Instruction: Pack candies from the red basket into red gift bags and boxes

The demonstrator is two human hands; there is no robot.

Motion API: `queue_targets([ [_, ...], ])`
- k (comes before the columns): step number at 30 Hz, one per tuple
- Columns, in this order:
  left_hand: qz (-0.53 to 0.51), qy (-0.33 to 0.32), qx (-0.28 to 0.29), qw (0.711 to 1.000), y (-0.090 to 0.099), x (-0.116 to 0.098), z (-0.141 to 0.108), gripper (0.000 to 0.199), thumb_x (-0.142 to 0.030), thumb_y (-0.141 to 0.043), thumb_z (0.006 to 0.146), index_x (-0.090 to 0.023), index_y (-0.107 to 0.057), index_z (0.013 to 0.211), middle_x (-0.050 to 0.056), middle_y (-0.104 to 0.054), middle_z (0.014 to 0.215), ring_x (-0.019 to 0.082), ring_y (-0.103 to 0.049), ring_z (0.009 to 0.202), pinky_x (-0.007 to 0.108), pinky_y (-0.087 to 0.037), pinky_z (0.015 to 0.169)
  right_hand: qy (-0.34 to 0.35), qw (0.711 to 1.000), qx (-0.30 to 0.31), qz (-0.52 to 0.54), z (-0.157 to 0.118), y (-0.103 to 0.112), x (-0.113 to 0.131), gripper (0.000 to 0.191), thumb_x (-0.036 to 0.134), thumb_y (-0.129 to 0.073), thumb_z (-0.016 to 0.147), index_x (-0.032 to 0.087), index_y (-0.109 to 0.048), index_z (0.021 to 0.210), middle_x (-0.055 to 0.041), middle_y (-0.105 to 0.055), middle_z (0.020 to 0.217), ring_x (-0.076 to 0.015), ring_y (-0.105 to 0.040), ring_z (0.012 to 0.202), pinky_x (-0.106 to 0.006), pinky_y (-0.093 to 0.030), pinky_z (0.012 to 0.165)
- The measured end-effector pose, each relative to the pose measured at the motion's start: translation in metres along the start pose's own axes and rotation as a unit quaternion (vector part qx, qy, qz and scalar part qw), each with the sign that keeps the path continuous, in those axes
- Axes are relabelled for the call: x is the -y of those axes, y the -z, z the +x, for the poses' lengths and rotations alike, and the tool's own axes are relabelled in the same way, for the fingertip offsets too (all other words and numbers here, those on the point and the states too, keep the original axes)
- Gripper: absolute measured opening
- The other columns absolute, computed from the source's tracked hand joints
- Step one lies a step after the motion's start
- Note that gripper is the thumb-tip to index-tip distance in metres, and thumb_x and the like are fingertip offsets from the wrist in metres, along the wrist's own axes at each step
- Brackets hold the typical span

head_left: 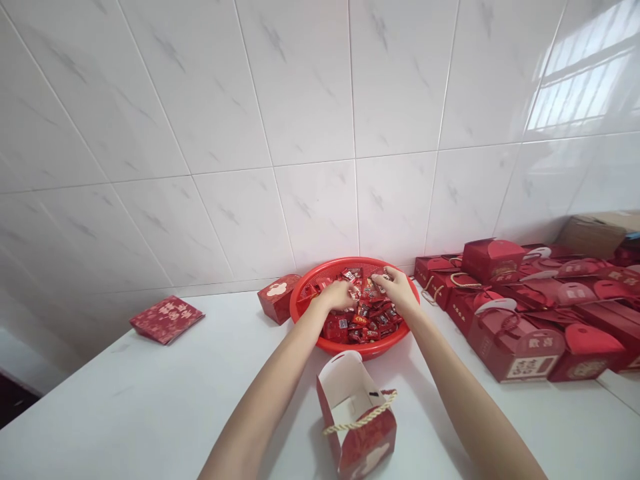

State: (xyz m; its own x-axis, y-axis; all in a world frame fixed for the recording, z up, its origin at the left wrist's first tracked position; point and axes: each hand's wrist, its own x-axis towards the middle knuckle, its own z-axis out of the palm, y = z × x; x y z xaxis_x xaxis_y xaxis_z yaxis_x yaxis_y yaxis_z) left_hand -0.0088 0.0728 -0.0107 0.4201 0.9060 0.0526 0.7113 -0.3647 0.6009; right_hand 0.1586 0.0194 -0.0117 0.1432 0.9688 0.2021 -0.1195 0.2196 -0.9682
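Both hands reach into a round red plastic basket [367, 351] filled with red-wrapped candies [370, 319]. My left hand [340, 295] is at the left part of the pile, its fingers closed on something I cannot make out. On the right side of the pile, my right hand [395, 287] has thumb and fingers closed round a wrapped candy [376, 280]. Between my forearms stands an open red gift box [367, 447] with a twisted cream rope handle; its white inside shows and a small dark mark is on the inner wall.
A flat folded red box [167, 320] lies on the white table [150, 393] at the left. A small red box [278, 299] touches the basket's left side. Many closed red gift boxes [525, 343] crowd the right, before a cardboard box [590, 235]. A tiled wall rises behind.
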Motion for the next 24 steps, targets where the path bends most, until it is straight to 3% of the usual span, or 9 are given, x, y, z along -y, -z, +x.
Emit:
queue_targets([
  [2, 0.023, 0.019, 0.032, 0.999, -0.001, 0.007, -0.001, 0.016, -0.011, -0.074, 0.059, -0.02, -0.072, 0.072, 0.0, -0.067, 0.06, 0.023, -0.067, 0.069, 0.03, -0.051, 0.073, -0.017, 1.0, 0.003, 0.016, 0.0, 0.001, 0.001, 0.035, 0.045, -0.078, 0.061, 0.021, -0.054, 0.071, 0.0017, -0.058, 0.067, -0.0147, -0.057, 0.059, -0.026, -0.05, 0.052],
  [5, 0.035, 0.02, 0.038, 0.998, -0.002, 0.009, 0.0, 0.008, -0.014, -0.069, 0.066, -0.02, -0.066, 0.06, -0.001, -0.062, 0.055, 0.02, -0.063, 0.064, 0.029, -0.048, 0.069, -0.042, 0.998, 0.018, 0.039, -0.001, 0.001, 0.004, 0.035, 0.047, -0.079, 0.061, 0.022, -0.058, 0.073, -0.0023, -0.064, 0.078, -0.0173, -0.062, 0.062, -0.03, -0.055, 0.053],
  [9, 0.025, 0.012, -0.024, 0.999, 0.001, 0.0, 0.002, 0.022, -0.022, -0.051, 0.083, -0.019, -0.069, 0.069, 0.003, -0.068, 0.067, 0.021, -0.065, 0.075, 0.029, -0.048, 0.073, -0.057, 0.996, 0.0, 0.065, 0.001, 0.002, 0.004, 0.03, 0.045, -0.077, 0.064, 0.022, -0.06, 0.074, -0.0021, -0.064, 0.078, -0.0163, -0.061, 0.06, -0.03, -0.055, 0.053],
  [14, 0.007, 0.024, -0.085, 0.996, 0.006, -0.007, 0.003, 0.034, -0.018, -0.039, 0.086, -0.016, -0.072, 0.075, 0.005, -0.075, 0.083, 0.021, -0.068, 0.086, 0.028, -0.051, 0.081, -0.057, 0.992, -0.065, 0.09, 0.007, 0.009, -0.001, 0.027, 0.043, -0.073, 0.066, 0.023, -0.059, 0.078, -0.0002, -0.065, 0.08, -0.0155, -0.061, 0.06, -0.029, -0.053, 0.053],
  [18, 0.032, 0.048, -0.114, 0.992, 0.007, -0.001, 0.003, 0.037, -0.015, -0.038, 0.087, -0.015, -0.074, 0.097, 0.008, -0.076, 0.104, 0.023, -0.068, 0.103, 0.03, -0.05, 0.091, -0.06, 0.988, -0.095, 0.106, 0.009, 0.013, -0.001, 0.024, 0.041, -0.071, 0.066, 0.024, -0.057, 0.076, -0.0005, -0.064, 0.077, -0.0156, -0.061, 0.058, -0.029, -0.052, 0.051],
  [21, 0.073, 0.052, -0.089, 0.992, 0.006, 0.003, 0.003, 0.039, -0.009, -0.044, 0.084, -0.016, -0.072, 0.11, 0.012, -0.074, 0.115, 0.026, -0.065, 0.111, 0.034, -0.047, 0.096, -0.064, 0.986, -0.101, 0.113, 0.008, 0.012, -0.001, 0.024, 0.04, -0.072, 0.065, 0.024, -0.058, 0.077, -0.0012, -0.066, 0.076, -0.0161, -0.06, 0.058, -0.028, -0.051, 0.05],
  [24, 0.108, 0.017, -0.014, 0.994, 0.002, 0.0, 0.007, 0.041, -0.004, -0.056, 0.074, -0.021, -0.073, 0.108, 0.009, -0.072, 0.119, 0.027, -0.065, 0.113, 0.034, -0.046, 0.098, -0.066, 0.985, -0.104, 0.121, 0.007, 0.009, 0.0, 0.023, 0.038, -0.073, 0.064, 0.023, -0.06, 0.076, -0.0009, -0.066, 0.075, -0.0147, -0.058, 0.056, -0.027, -0.05, 0.049],
])
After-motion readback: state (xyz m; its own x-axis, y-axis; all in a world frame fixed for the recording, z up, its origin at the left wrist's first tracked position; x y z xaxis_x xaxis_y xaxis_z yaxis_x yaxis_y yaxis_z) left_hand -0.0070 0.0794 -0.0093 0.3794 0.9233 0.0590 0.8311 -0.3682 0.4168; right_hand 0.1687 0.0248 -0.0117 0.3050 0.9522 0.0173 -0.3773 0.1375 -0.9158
